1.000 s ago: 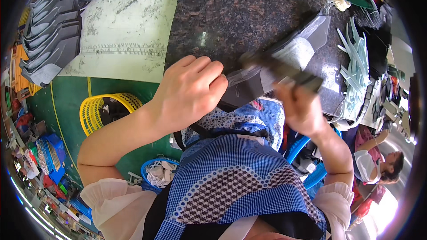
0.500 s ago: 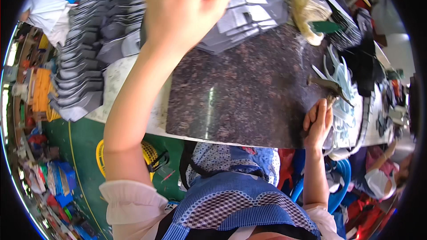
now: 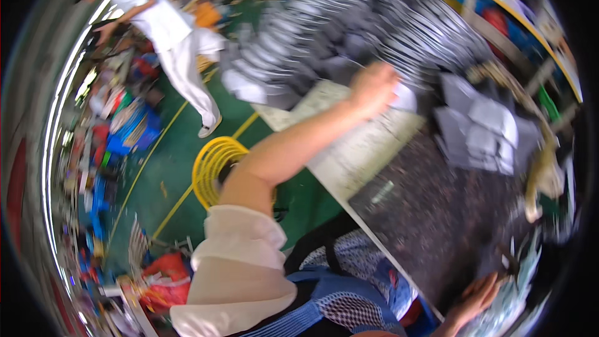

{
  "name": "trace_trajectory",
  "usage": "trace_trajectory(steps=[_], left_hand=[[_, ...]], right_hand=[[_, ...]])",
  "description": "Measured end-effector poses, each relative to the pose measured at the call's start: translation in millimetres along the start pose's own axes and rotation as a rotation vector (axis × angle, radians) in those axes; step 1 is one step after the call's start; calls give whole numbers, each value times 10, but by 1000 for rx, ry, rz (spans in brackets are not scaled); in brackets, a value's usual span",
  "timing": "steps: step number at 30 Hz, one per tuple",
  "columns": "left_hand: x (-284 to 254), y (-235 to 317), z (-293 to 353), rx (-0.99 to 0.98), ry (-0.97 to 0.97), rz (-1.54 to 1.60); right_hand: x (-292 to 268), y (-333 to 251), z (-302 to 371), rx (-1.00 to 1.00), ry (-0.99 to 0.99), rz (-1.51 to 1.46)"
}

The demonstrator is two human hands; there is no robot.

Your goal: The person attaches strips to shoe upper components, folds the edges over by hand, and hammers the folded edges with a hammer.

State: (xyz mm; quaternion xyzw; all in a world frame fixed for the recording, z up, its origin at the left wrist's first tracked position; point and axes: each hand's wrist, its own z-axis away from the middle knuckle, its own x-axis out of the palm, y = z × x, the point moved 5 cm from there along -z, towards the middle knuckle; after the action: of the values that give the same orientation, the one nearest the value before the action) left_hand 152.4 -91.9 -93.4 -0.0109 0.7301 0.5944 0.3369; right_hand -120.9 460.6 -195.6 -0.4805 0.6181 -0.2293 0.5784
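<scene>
My left hand (image 3: pixel 376 90) is stretched out to the front end of the rows of grey curved pieces (image 3: pixel 340 15). Its fingers are curled, and blur hides whatever may be between them. A shiny pale-grey piece (image 3: pixel 407 98) lies right beside its fingertips. My right hand (image 3: pixel 479 296) is low at the right, by the near edge of the dark speckled stone slab (image 3: pixel 412 212), its fingers bent and smeared by motion. Close beyond its fingertips is a blurred dark tool (image 3: pixel 506 263). A stack of flat grey pieces (image 3: pixel 480 128) lies at the slab's far side.
A yellow basket (image 3: pixel 215 168) stands on the green floor left of the whitish table (image 3: pixel 355 150). Pale strips (image 3: pixel 527 274) are heaped right of the slab. Another person (image 3: pixel 165 28) in light clothes is at the upper left. A shelf (image 3: pixel 518 6) runs along the upper right.
The view has swung left, bringing the rows and the other person further into it. My left hand has moved from the flat stack to the rows' front end. My right hand stays by the slab.
</scene>
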Motion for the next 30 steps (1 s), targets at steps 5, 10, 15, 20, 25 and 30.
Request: trace_trajectory(steps=[5,10,15,20,25,30], left_hand=[[14,61,-120,714,75,-1000],[73,-198,-158,679,-41,-870],[-121,-96,665,833,-421,-729],[-417,1197,1728,348,-877,-328],[579,857,1805,-92,-1518,339],[1639,929,1718,-30,-1546,316]], right_hand=[[431,-1355,257,540,-54,-366],[422,-1500,207,135,-105,-283],[384,-1258,119,204,-106,-256],[407,-756,166,172,-106,-210],[839,-1640,348,248,-672,-908],[757,-1681,486,339,-455,-680]])
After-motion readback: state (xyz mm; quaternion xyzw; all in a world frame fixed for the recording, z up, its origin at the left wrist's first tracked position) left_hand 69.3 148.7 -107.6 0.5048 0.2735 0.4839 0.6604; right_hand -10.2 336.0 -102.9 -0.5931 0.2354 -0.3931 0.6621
